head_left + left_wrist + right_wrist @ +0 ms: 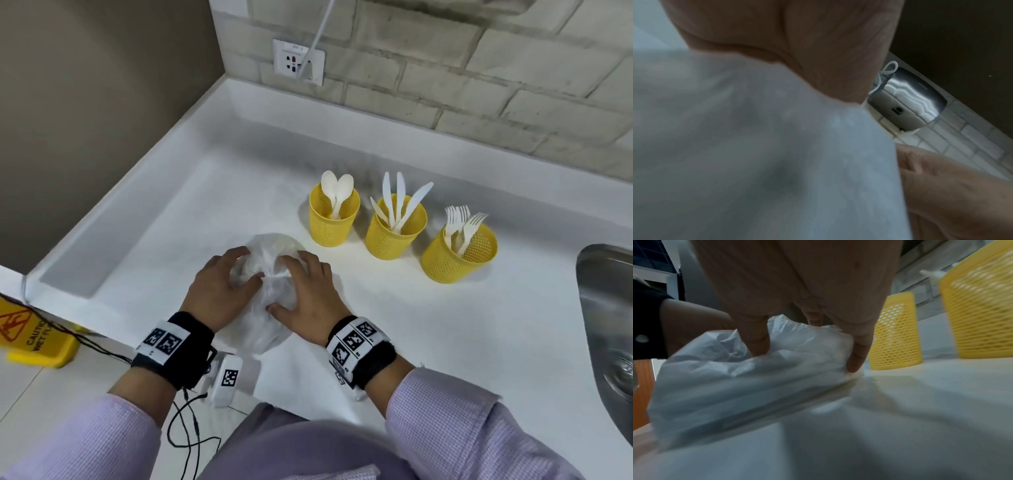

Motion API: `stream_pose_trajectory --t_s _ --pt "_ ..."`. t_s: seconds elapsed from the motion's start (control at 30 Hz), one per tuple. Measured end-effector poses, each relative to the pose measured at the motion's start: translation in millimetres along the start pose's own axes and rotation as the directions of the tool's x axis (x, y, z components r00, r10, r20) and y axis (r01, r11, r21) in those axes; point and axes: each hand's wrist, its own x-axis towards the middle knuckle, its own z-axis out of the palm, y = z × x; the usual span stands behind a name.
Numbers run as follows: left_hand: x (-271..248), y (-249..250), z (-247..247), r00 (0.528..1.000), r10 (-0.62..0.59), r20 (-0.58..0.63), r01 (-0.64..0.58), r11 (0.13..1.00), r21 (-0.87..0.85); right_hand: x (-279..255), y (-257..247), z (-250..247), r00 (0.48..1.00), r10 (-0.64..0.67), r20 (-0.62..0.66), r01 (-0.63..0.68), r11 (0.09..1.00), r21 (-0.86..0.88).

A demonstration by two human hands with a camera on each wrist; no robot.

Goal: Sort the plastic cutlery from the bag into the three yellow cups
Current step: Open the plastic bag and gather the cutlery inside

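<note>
Treat the thin white bag [272, 250], crumpled on the desk [411, 325] just near-left of the three yellow cups [394, 236] holding spoons [337, 186], knives [399, 202] and forks [462, 222], and gripped by curled left hand [222, 291] and right hand [308, 294], as light, soft, slippery film; grasp at bunched folds

Bare white countertop [205, 205] lies open at centre and upper left. Spoon cup [334, 228], knife cup [394, 241] and fork cup [455, 265] line the centre right, a steel sink [603, 301] cuts the right edge, the plastic bag [255, 330] occupies lower centre.
</note>
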Motion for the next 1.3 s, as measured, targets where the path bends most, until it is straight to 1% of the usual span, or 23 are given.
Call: stream_pose_trajectory --t_s 0.1,0.3,0.47,0.63,0.8,0.97,1.1,1.2,1.3 --pt "-11.7 15.7 17.9 0.999 0.042 0.031 -0.042 0.999 0.013 -29.3 16.0 -12.9 0.999 0.033 -0.005 -0.033 0.999 0.002" --pt "-37.0 56.9 59.4 0.982 0.142 0.125 -0.142 0.990 -0.013 -96.7 47.4 -42.3 0.991 0.110 -0.072 -0.108 0.994 0.022" --pt "-52.6 89.6 95.8 0.963 0.189 0.191 -0.185 0.982 -0.041 -143.3 77.3 -64.2 0.978 0.165 -0.126 -0.161 0.986 0.046" --pt "-66.5 113.9 126.3 0.954 0.204 0.220 -0.191 0.979 -0.076 -171.9 105.7 -90.9 0.976 0.181 -0.121 -0.178 0.983 0.034" --pt "-78.6 129.2 144.9 0.948 0.209 0.239 -0.190 0.977 -0.101 -180.8 129.1 -114.7 0.981 0.185 -0.065 -0.183 0.982 0.045" --pt "-85.7 136.3 152.1 0.954 0.185 0.237 -0.166 0.981 -0.095 -174.0 145.3 -130.1 0.985 0.170 -0.015 -0.170 0.985 0.036" --pt "-90.0 137.9 152.8 0.955 0.188 0.230 -0.172 0.981 -0.088 -165.4 148.9 -137.3 0.987 0.158 0.008 -0.159 0.987 0.012" --pt "-92.5 137.1 151.3 0.955 0.194 0.225 -0.181 0.980 -0.079 -162.7 148.6 -138.4 0.990 0.139 0.010 -0.139 0.990 0.027" --pt "-94.3 137.2 150.5 0.965 0.170 0.202 -0.155 0.984 -0.088 -155.5 148.5 -142.7 0.991 0.131 0.032 -0.132 0.991 0.027"
